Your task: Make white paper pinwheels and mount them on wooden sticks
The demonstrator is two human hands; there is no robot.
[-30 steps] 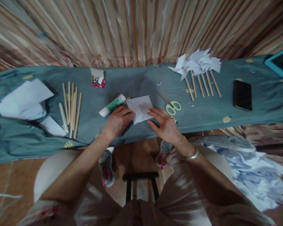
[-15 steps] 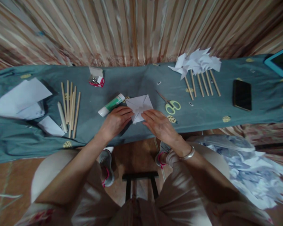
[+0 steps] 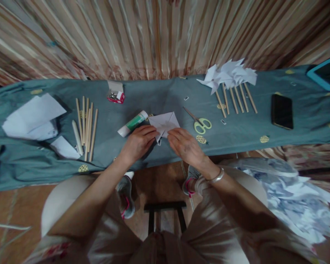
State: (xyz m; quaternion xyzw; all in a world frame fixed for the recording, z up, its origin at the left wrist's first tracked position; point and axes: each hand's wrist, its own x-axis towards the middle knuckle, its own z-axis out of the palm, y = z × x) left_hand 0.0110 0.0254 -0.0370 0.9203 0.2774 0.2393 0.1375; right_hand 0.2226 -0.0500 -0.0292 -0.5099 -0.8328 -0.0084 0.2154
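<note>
A white paper square (image 3: 165,122) with cut diagonals lies on the teal cloth-covered table (image 3: 159,95) in front of me. My left hand (image 3: 139,141) grips its near left corner with curled fingers. My right hand (image 3: 184,146) pinches the near edge and lifts a flap toward the middle. A glue stick (image 3: 132,123) with a green label lies just left of the paper. Yellow-handled scissors (image 3: 199,123) lie just right of it.
Several wooden sticks (image 3: 86,124) and loose white sheets (image 3: 34,117) lie at the left. A small red box of pins (image 3: 115,94) sits behind. Finished paper pinwheels (image 3: 231,79) lie at the right, then a black phone (image 3: 282,111) and a blue tablet (image 3: 326,73). Paper scraps (image 3: 297,200) cover the floor.
My right hand slid left along the paper's near edge, closer to my left hand. The near flap of the paper is now lifted and folded toward the middle.
</note>
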